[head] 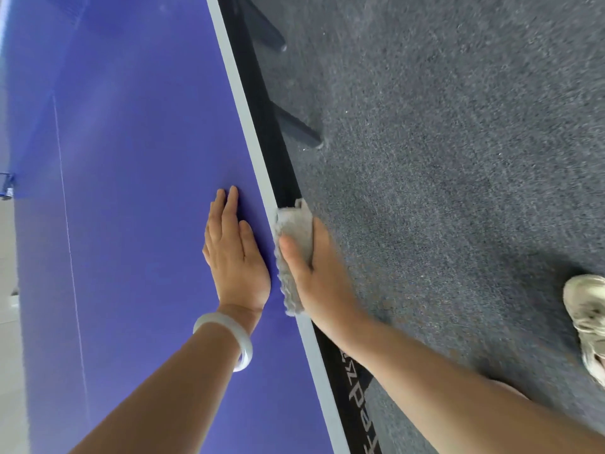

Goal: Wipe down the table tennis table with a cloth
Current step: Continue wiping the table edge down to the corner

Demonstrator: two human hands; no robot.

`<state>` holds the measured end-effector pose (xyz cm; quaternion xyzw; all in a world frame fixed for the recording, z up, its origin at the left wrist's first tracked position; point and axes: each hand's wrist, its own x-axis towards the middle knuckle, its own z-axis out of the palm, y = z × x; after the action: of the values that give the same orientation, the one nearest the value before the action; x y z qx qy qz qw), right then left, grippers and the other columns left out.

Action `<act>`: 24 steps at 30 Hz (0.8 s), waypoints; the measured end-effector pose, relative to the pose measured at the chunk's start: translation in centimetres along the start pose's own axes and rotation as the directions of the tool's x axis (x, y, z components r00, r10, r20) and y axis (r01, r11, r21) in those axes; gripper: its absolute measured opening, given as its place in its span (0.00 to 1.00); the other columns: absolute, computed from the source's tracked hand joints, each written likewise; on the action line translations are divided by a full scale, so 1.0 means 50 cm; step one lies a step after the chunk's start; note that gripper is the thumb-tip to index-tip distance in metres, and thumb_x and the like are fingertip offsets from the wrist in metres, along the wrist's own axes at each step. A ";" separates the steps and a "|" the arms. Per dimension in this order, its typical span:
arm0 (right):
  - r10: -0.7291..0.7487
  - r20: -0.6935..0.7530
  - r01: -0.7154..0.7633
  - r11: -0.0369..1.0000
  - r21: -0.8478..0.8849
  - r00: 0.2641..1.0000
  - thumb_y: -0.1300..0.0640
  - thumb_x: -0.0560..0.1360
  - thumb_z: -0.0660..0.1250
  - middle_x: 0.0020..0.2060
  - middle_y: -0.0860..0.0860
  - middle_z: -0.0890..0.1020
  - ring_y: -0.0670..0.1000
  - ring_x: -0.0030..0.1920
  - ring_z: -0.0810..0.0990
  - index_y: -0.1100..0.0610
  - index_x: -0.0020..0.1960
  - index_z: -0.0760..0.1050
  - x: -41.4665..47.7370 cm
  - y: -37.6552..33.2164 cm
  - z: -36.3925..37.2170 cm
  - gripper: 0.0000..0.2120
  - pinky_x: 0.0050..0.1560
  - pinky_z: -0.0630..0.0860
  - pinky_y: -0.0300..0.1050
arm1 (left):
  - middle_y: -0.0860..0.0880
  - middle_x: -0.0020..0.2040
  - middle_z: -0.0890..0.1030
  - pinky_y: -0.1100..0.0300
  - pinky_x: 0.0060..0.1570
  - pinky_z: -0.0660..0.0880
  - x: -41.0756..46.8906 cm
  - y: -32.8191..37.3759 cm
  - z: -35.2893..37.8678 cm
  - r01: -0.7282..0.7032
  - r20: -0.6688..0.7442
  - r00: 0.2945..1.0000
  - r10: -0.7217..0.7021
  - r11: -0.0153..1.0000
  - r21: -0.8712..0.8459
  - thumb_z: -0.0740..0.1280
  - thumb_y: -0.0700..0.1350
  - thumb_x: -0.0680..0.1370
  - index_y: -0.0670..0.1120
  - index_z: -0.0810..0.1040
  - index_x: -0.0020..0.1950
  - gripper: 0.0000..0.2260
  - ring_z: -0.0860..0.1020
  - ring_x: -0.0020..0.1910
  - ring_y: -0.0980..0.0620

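Over the table (137, 224) edge, a fuzzy grey cloth (293, 253) folds.

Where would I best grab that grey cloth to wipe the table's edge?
Take the grey cloth around its middle, coming from the outer side of the table, as the right hand does. It folds over the white edge, so a thumb on top and fingers down the side face would probably pin it well.
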<state>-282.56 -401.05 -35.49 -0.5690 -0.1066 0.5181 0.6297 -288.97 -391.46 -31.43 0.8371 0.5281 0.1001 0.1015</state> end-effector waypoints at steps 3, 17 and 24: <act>0.016 0.091 -0.015 1.000 -0.015 0.996 0.30 0.75 0.57 0.60 0.51 0.76 0.48 0.56 0.79 0.41 0.77 0.54 -0.124 0.045 -0.026 0.35 0.60 0.76 0.51 | 0.56 0.78 0.59 0.60 0.72 0.49 0.002 0.003 0.002 -0.001 -0.002 1.000 0.001 1.000 0.021 0.48 0.47 0.82 0.54 0.61 0.78 0.23 0.56 0.76 0.58; -0.092 -0.022 0.084 0.968 -0.235 0.996 0.36 0.78 0.53 0.68 0.52 0.68 0.53 0.66 0.71 0.46 0.81 0.47 0.047 -0.030 0.019 0.36 0.66 0.69 0.51 | 0.57 0.78 0.59 0.63 0.70 0.48 0.001 0.006 0.001 0.007 0.005 1.000 -0.007 1.000 0.016 0.48 0.48 0.82 0.54 0.61 0.78 0.23 0.56 0.76 0.59; -0.100 0.077 0.116 0.963 -0.243 0.992 0.30 0.77 0.49 0.75 0.46 0.60 0.43 0.73 0.62 0.47 0.81 0.42 -0.072 0.026 -0.007 0.39 0.73 0.61 0.42 | 0.56 0.78 0.59 0.74 0.67 0.45 0.002 0.006 0.004 -0.004 0.007 1.000 0.004 0.999 0.037 0.48 0.47 0.82 0.53 0.60 0.78 0.23 0.55 0.76 0.60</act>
<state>-284.57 -404.32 -35.04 -0.6194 -0.2215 0.4836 0.5774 -288.63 -391.52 -31.55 0.8402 0.5280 0.0873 0.0875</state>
